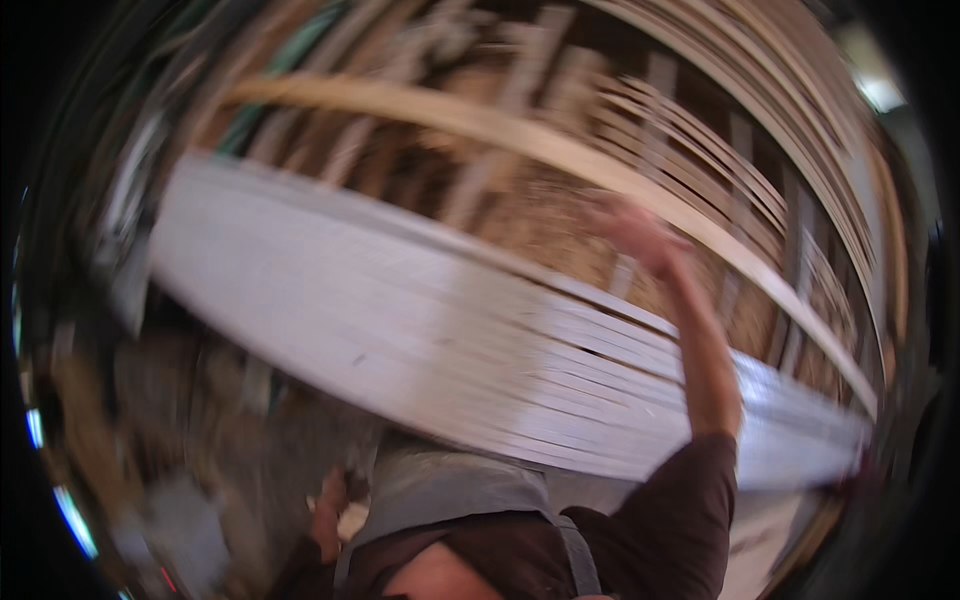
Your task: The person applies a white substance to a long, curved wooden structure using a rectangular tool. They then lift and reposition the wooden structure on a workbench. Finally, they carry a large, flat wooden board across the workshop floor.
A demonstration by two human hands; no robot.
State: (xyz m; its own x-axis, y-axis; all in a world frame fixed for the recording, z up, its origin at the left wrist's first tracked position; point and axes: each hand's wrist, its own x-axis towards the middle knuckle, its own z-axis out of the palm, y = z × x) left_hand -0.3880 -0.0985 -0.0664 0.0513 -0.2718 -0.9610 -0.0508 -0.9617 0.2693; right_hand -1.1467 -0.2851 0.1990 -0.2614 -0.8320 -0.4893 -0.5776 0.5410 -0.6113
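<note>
My right arm reaches forward over a wide stack of pale, whitish boards (420,320) laid side by side. Beyond their far edge, my right hand (640,232) is just below a long, narrow wooden strip (520,135); motion smears its fingers, and whether it touches the strip cannot be made out. Low down beside my grey apron (450,490), my left hand (332,495) hangs with its fingers curled. Something small and pale (352,518) shows against it, too blurred to name.
Behind the strip stands a rack with upright posts (655,110) and several layers of stacked timber (690,150). Long planks (790,60) run along the upper right. Blurred clutter (180,520) lies on the floor at the lower left. A bright lamp (880,92) shines at the upper right.
</note>
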